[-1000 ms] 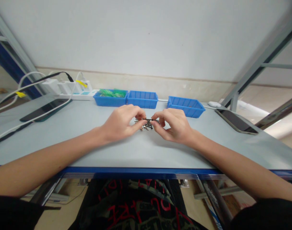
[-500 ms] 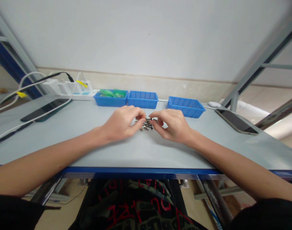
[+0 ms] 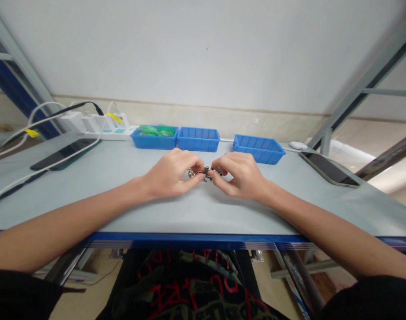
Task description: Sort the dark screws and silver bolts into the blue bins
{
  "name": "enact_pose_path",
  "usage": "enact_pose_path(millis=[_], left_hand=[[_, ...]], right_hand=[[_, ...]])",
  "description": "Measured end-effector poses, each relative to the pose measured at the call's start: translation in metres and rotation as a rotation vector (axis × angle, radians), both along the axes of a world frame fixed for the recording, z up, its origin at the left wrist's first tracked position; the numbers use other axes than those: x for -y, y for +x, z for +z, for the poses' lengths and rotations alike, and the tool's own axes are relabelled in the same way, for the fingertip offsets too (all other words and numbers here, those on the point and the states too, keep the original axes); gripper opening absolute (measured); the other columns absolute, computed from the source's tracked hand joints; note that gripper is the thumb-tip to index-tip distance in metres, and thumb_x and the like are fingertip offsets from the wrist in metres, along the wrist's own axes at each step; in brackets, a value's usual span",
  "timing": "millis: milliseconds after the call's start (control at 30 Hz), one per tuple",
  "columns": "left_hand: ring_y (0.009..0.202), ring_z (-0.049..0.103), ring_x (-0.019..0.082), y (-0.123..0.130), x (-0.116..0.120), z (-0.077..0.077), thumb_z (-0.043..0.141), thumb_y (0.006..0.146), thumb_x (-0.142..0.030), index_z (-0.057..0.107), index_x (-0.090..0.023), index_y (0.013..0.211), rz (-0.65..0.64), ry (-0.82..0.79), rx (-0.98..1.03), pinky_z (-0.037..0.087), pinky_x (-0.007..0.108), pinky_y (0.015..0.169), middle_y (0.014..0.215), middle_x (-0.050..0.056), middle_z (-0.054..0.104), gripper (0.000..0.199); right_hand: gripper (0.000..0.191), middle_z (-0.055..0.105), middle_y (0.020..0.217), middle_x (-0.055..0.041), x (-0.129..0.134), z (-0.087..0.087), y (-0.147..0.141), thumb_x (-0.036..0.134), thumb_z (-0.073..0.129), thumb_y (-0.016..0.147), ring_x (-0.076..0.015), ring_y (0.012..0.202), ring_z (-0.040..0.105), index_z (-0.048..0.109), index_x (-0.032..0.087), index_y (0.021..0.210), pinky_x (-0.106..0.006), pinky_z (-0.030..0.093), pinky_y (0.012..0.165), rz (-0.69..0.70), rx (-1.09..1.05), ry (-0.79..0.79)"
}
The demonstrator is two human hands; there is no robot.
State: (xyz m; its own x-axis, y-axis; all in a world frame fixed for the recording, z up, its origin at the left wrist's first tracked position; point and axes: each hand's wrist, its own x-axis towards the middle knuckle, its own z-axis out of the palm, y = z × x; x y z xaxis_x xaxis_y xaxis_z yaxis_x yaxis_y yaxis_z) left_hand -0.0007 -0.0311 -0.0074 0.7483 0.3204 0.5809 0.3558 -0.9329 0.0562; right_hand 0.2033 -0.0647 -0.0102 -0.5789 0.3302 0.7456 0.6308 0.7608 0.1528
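A small pile of screws (image 3: 207, 170), dark and silvery, lies on the grey table between my two hands. My left hand (image 3: 176, 172) comes in from the left, thumb and forefinger pinched together at the pile's edge. Opposite it, my right hand (image 3: 239, 174) pinches at the pile's right side, the other fingers curled. A dark screw shows at the right fingertips. What sits in the left fingertips is too small to make out, and the fingers hide part of the pile.
Behind the hands stand a blue bin (image 3: 154, 141) with green plastic bags, a second blue bin (image 3: 198, 144) and a third (image 3: 259, 154). A phone (image 3: 327, 169) lies right; another phone (image 3: 64, 153), cables and a power strip (image 3: 114, 134) are left.
Both pinches have closed further over the pile, covering more of it. My left fingertips have moved slightly right and down. The bins and phones stay put.
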Motion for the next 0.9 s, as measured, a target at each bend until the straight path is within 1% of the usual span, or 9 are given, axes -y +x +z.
enact_pose_path(millis=[167, 267, 400, 500, 633, 700, 767, 800, 900], left_hand=[[0.071, 0.057, 0.013, 0.001, -0.001, 0.0, 0.051, 0.083, -0.023, 0.055, -0.017, 0.079, 0.031, 0.038, 0.021, 0.037, 0.028, 0.07, 0.073, -0.001, 0.062, 0.008], [0.071, 0.058, 0.014, -0.002, -0.011, 0.004, 0.05, 0.082, -0.024, 0.056, -0.017, 0.079, 0.12, 0.086, 0.015, 0.038, 0.029, 0.072, 0.074, 0.0, 0.064, 0.01], [0.072, 0.06, 0.018, -0.009, -0.044, 0.01, 0.052, 0.079, -0.027, 0.06, -0.017, 0.078, 0.318, 0.13, 0.045, 0.041, 0.03, 0.071, 0.073, 0.002, 0.066, 0.013], [0.068, 0.061, 0.019, -0.011, -0.074, 0.017, 0.052, 0.078, -0.028, 0.062, -0.017, 0.08, 0.432, 0.096, 0.042, 0.042, 0.029, 0.063, 0.074, 0.004, 0.068, 0.015], [0.065, 0.059, 0.023, 0.0, -0.112, 0.027, 0.053, 0.078, -0.029, 0.065, -0.018, 0.083, 0.603, 0.13, 0.024, 0.041, 0.032, 0.061, 0.068, 0.006, 0.065, 0.017], [0.065, 0.058, 0.024, 0.006, -0.125, 0.032, 0.056, 0.076, -0.028, 0.065, -0.018, 0.081, 0.65, 0.101, 0.026, 0.04, 0.034, 0.062, 0.064, 0.006, 0.062, 0.015], [0.068, 0.056, 0.023, 0.01, -0.128, 0.035, 0.058, 0.074, -0.025, 0.064, -0.018, 0.085, 0.645, 0.096, 0.055, 0.04, 0.034, 0.062, 0.066, 0.005, 0.061, 0.015], [0.069, 0.056, 0.023, 0.009, -0.124, 0.035, 0.057, 0.074, -0.023, 0.063, -0.019, 0.089, 0.626, 0.111, 0.066, 0.039, 0.033, 0.062, 0.069, 0.005, 0.061, 0.017], [0.076, 0.055, 0.02, -0.006, -0.098, 0.027, 0.052, 0.075, -0.017, 0.059, -0.02, 0.1, 0.544, 0.181, 0.001, 0.037, 0.03, 0.061, 0.085, 0.004, 0.06, 0.026]], right_hand=[[0.018, 0.053, 0.055, 0.0025, 0.0, 0.0, 0.0, 0.027, 0.049, 0.085, -0.0093, 0.05, 0.045, 0.057, 0.016, 0.074, -0.023, 0.03, 0.052, 0.003, 0.003, 0.006], [0.019, 0.053, 0.055, 0.0021, 0.0, 0.0, 0.0, 0.028, 0.048, 0.086, -0.0094, 0.051, 0.045, 0.058, 0.016, 0.075, -0.023, 0.03, 0.053, -0.018, 0.007, 0.003], [0.021, 0.054, 0.056, 0.0015, -0.001, 0.0, 0.0, 0.027, 0.046, 0.087, -0.0093, 0.051, 0.045, 0.059, 0.015, 0.075, -0.023, 0.031, 0.054, -0.044, 0.014, -0.017], [0.023, 0.054, 0.056, 0.0012, -0.002, 0.002, 0.001, 0.027, 0.045, 0.087, -0.0093, 0.051, 0.046, 0.06, 0.015, 0.074, -0.023, 0.03, 0.053, -0.065, 0.014, -0.021], [0.025, 0.052, 0.055, 0.0012, -0.006, 0.005, 0.006, 0.029, 0.044, 0.086, -0.0094, 0.051, 0.045, 0.061, 0.015, 0.074, -0.023, 0.03, 0.053, -0.13, -0.002, -0.025], [0.024, 0.053, 0.056, 0.001, -0.009, 0.006, 0.01, 0.03, 0.045, 0.086, -0.0099, 0.052, 0.046, 0.061, 0.015, 0.077, -0.023, 0.03, 0.053, -0.181, -0.005, -0.077], [0.023, 0.055, 0.059, 0.0007, -0.012, 0.005, 0.014, 0.032, 0.046, 0.086, -0.0108, 0.055, 0.048, 0.062, 0.016, 0.083, -0.024, 0.03, 0.054, -0.245, 0.014, -0.169], [0.022, 0.056, 0.06, 0.0004, -0.013, 0.004, 0.016, 0.032, 0.047, 0.086, -0.0113, 0.057, 0.049, 0.062, 0.016, 0.086, -0.024, 0.03, 0.055, -0.275, 0.03, -0.217], [0.018, 0.06, 0.067, -0.0006, -0.017, 0.001, 0.017, 0.03, 0.05, 0.084, -0.0127, 0.061, 0.051, 0.062, 0.018, 0.091, -0.025, 0.029, 0.056, -0.323, 0.09, -0.323]])
